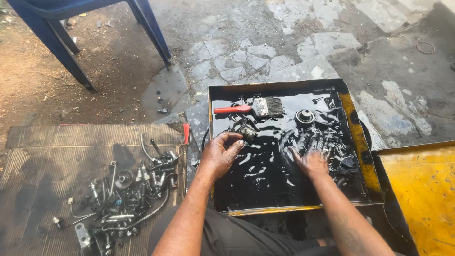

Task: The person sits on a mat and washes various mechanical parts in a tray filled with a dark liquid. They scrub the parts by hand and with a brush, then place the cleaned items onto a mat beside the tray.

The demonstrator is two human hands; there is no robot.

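Observation:
A shallow metal tray (360,142) with a yellow rim holds black oily liquid. My left hand (220,154) is over the tray's left part, fingers closed on a small dark metal part (246,132) held just above the liquid. My right hand (310,159) lies flat with its fingers dipped in the liquid, among several submerged metal pieces. A paintbrush with a red handle (249,108) rests in the tray's far left area. A round metal part (304,117) stands up out of the liquid near the back.
A pile of bolts, brackets and bent tubes (128,194) lies on a ribbed mat (42,166) to the left. A blue plastic chair (71,28) stands at the back left. A yellow metal panel (422,189) sits on the right. The ground is cracked concrete.

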